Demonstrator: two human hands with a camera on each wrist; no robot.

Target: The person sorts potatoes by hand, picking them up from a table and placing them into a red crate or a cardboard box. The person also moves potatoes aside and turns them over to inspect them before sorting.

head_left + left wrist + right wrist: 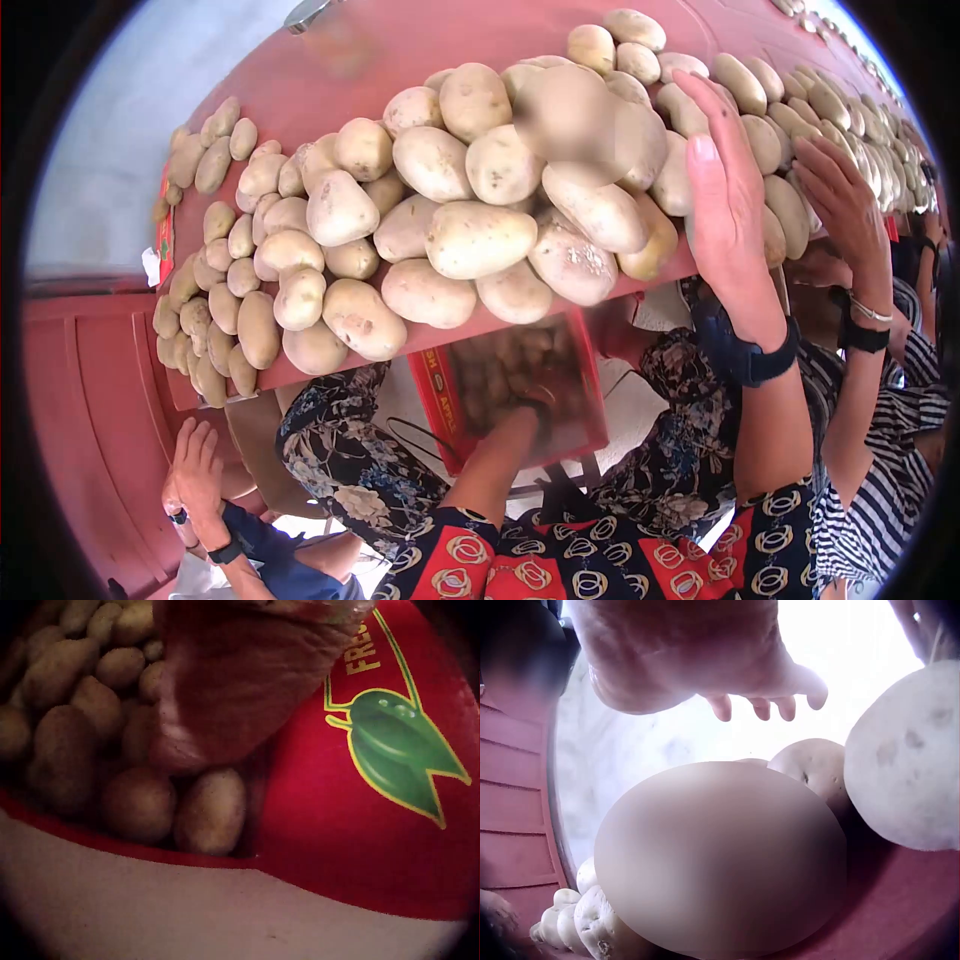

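Observation:
Many pale potatoes [480,240] lie heaped along the edge of a red table [330,60]. My right hand [725,190] is at the right side of the heap, its fingers straight and holding nothing visible. In the right wrist view that hand [697,656] is above a large blurred potato [720,855]; contact is unclear. Below the table edge, my left hand [535,400] reaches into a red box [432,400] of potatoes. The left wrist view shows the heel of this hand [232,682] over potatoes [139,802] beside the red cardboard [315,825]; its fingers are hidden.
At the right, another person's hand [845,200] is near more potatoes [870,135]. Someone else's hands [195,475] show at the lower left, by a red panelled surface [95,400]. Patterned trouser legs [350,450] flank the box.

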